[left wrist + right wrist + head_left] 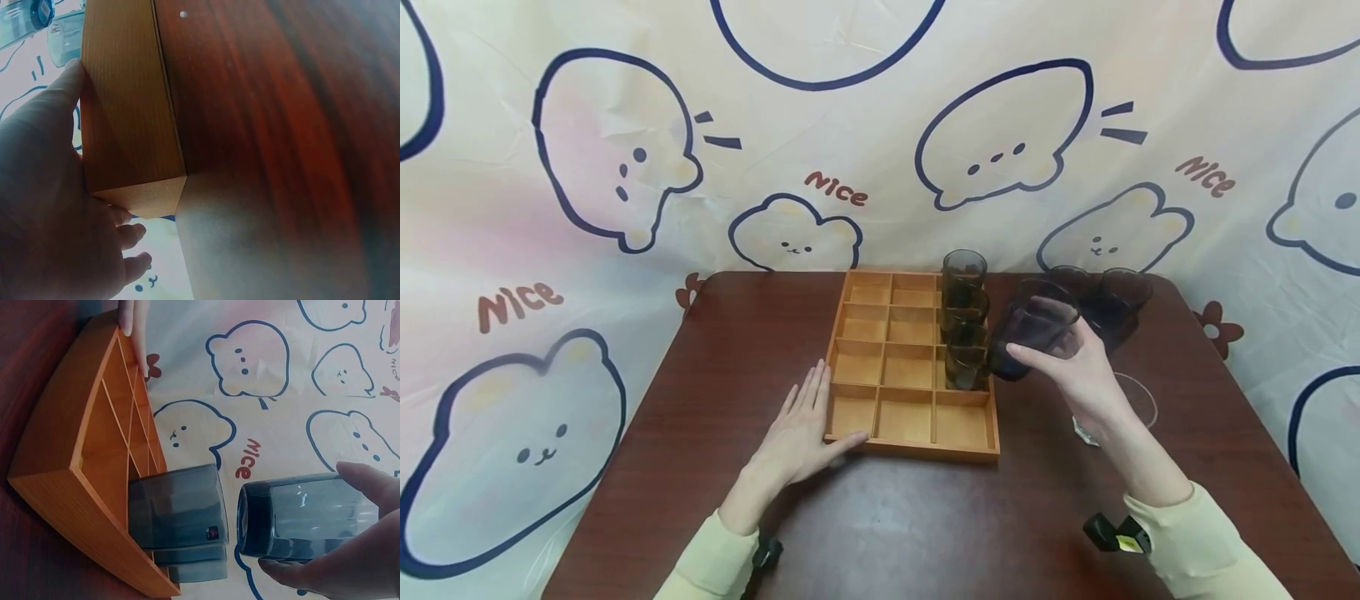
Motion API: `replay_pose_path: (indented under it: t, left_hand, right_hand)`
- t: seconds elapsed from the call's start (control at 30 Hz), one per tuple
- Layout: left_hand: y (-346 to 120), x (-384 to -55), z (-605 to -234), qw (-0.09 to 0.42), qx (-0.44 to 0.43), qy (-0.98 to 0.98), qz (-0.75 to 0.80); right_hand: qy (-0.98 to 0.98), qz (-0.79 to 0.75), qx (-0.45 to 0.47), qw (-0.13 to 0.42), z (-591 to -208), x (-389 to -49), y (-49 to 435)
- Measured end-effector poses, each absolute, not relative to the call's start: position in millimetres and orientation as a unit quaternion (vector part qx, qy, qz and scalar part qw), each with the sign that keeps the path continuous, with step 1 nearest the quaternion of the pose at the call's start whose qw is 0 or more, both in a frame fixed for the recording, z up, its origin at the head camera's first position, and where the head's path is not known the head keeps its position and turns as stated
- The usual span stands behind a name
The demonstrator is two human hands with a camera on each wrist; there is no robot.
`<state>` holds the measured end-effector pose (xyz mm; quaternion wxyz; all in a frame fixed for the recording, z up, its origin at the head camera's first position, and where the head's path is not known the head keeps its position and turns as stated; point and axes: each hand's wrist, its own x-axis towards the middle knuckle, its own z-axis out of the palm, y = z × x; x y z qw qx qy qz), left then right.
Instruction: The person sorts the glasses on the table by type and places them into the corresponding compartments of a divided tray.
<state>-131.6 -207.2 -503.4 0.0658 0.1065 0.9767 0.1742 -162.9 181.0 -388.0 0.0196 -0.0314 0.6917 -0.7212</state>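
My right hand (1086,379) grips a dark tinted drinking glass (1026,329) between thumb and fingers. The glass is tilted and held up just right of a wooden compartment box (925,450). In the right wrist view, a gap separates this glass (300,515) from the glasses (178,506) in the box. Those glasses stand upright along the box's right column, in its three rear compartments. At the box's front left corner, my left hand (797,433) rests with straight fingers along the left side and the thumb at the front edge.
More dark glasses (1120,300) stand at the table's back right. A thin pale loop (1153,404) and a small white piece (1084,433) lie near my right wrist. A curtain with bear drawings (880,167) hangs behind the brown table (737,333).
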Motion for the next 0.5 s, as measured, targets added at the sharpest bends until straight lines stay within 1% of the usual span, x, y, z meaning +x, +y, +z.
replay_pose_path:
  t: [0.27, 0.5]
  left_hand:
    - [-206.4, -132.2, -503.2, 0.065, 0.105, 0.977, 0.174]
    - [-205.6, -132.4, -501.9, 0.07, 0.102, 0.977, 0.174]
  right_hand:
    - [0.707, -0.704, -0.041, 0.044, -392.6, -154.7, 176.2]
    - [0.718, -0.69, -0.074, 0.046, -402.9, -147.8, 169.0]
